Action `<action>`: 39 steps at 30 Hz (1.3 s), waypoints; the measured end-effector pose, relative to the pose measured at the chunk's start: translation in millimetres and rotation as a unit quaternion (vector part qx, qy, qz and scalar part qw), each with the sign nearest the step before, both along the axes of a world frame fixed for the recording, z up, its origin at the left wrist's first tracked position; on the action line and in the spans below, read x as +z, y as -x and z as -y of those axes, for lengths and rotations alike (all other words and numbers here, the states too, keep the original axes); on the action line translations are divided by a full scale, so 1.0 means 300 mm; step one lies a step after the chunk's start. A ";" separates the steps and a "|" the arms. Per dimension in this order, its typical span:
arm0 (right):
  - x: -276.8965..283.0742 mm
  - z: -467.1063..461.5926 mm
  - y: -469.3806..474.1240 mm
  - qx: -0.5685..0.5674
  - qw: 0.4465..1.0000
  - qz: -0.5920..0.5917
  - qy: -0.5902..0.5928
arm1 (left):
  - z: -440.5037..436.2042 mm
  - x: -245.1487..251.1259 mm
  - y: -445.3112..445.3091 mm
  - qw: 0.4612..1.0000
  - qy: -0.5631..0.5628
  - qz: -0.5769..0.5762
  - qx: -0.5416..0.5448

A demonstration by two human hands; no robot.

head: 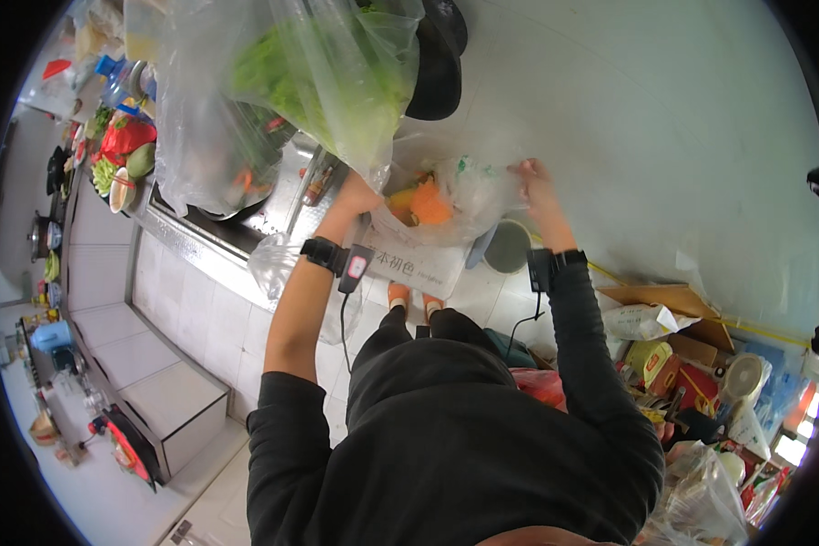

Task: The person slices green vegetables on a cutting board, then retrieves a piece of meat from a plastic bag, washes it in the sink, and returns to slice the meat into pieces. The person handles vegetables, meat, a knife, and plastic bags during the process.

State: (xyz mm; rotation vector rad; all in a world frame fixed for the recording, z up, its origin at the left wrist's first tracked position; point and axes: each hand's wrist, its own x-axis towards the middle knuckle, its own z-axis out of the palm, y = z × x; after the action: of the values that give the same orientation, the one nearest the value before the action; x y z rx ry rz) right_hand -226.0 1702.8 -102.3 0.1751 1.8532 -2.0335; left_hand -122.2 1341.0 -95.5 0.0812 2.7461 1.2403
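An open clear plastic bag (409,228) stands before me, with orange and yellow food scraps (428,203) and a crumpled plastic wrapper (476,183) inside. My left hand (360,194) is closed at its left rim, its fingers partly covered by a hanging bag of green lettuce (327,75). On the opposite side, my right hand (535,183) pinches the rim between bent fingers. Below the bag is a pale board or box (416,263) bearing writing. A grey bucket (508,247) stands to the right, close to the wall.
Left of me runs a steel sink counter (205,235) with another filled plastic bag (211,150). A tiled counter (170,409) curves behind it. A dark hanging object (438,75) is at the top. Cardboard (662,304) and piled packages (696,389) crowd the right side.
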 end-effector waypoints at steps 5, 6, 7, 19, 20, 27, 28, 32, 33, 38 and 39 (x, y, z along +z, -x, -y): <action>-0.070 -0.117 -0.076 -0.027 0.998 0.031 -0.051 | 0.036 0.078 -0.038 0.987 0.145 -0.046 0.059; -0.128 -0.152 -0.086 0.010 0.999 0.008 -0.036 | 0.028 0.074 -0.087 0.977 0.195 0.047 0.080; -0.206 -0.156 -0.094 -0.039 0.988 -0.059 -0.139 | 0.022 0.063 -0.136 0.979 0.183 0.052 0.071; -0.326 -0.088 -0.550 0.059 0.979 0.001 -0.197 | -0.033 -0.445 -0.997 0.923 0.163 0.347 0.034; -0.323 -0.084 -0.570 0.078 0.971 0.034 -0.222 | -0.020 -0.470 -1.043 0.919 0.111 0.371 0.074; -0.432 -0.040 -0.709 0.217 0.939 0.004 -0.266 | 0.153 -0.531 -1.419 0.902 0.066 0.399 0.150; -0.459 -0.006 -0.723 0.222 0.939 -0.009 -0.262 | 0.195 -0.523 -1.460 0.902 0.062 0.397 0.157; -0.580 0.226 -0.816 0.231 0.940 0.000 -0.252 | 0.405 -0.426 -1.570 0.892 0.076 0.417 0.158; -0.610 0.301 -0.851 0.226 0.939 0.031 -0.257 | 0.457 -0.390 -1.569 0.899 0.098 0.401 0.146; -0.766 0.657 -1.180 0.194 0.942 0.094 -0.257 | 0.671 -0.172 -1.391 0.977 0.211 0.037 0.009; -0.807 0.697 -1.236 0.179 0.947 0.103 -0.247 | 0.712 -0.139 -1.323 0.974 0.223 -0.040 -0.006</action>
State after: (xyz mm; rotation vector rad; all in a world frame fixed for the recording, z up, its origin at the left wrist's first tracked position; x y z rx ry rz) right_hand 144.9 1493.6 -344.4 0.1616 2.0462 -1.2398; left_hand 274.8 1127.5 -137.3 0.1024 3.0116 0.6032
